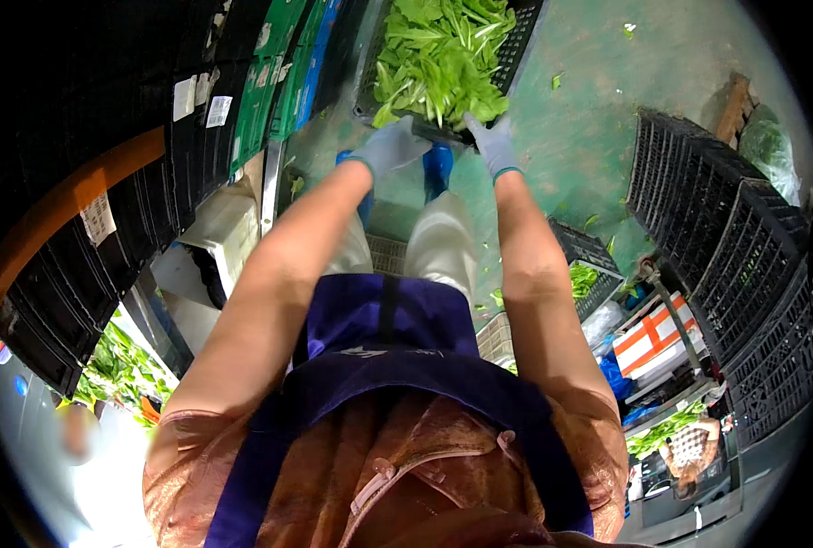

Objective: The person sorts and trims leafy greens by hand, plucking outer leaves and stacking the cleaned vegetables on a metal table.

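A black plastic crate [523,51] full of leafy greens [441,61] stands on the floor before my feet. My left hand [391,145], in a pale glove, is at the crate's near edge; its fingertips are partly blurred. At the right part of that same edge is my right hand [492,140], gloved too, with thumb and fingers apart beside the leaves. Whether either hand grips the rim cannot be told. Blue boots [438,164] show just under the crate's near side.
Stacked black and green crates [249,116] rise on the left, near a white foam box [225,219]. More black crates [694,198] stand at right, with a smaller crate of greens [588,267] and a white-and-orange box [656,335]. Another person [687,452] is far lower right.
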{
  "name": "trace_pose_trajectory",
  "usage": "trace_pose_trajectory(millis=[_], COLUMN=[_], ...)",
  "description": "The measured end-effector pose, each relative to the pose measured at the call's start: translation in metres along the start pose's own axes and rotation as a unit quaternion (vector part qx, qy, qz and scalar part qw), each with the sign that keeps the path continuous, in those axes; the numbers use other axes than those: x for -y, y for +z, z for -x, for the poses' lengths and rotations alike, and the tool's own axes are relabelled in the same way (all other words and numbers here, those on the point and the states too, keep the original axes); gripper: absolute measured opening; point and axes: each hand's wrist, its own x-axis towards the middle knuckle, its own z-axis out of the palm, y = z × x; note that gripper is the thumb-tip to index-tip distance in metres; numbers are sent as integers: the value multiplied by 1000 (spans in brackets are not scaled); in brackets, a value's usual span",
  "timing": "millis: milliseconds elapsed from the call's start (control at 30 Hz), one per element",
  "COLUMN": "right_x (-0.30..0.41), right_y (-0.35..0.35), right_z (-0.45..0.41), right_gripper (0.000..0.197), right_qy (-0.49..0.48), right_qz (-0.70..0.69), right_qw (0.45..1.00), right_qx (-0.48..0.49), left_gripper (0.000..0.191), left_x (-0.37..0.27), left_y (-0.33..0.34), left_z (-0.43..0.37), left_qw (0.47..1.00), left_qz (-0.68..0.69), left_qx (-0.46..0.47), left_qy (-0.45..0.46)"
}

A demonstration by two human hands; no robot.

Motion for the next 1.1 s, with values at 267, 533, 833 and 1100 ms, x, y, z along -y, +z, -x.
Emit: trace_pose_trajectory(millis=[267,533,833,1100], right_x=[-50,57,282,463], right_y=[-60,-117,-82,26], right_z=[83,150,213,397], right_gripper=[51,44,41,31], right_qy=[123,107,-123,-557], right_qz=[34,33,59,113], right_qw=[974,943,894,676], right_qx=[187,314,426,470], left_gripper=[47,47,51,43], left_x=[112,135,94,136], left_y=[-14,26,14,-11], left_z=[144,279,378,509], left_qw=[994,962,900,787], left_qz=[58,192,316,395], left_qx=[-86,-152,-301,-473], left_qy=[-24,-124,-7,35])
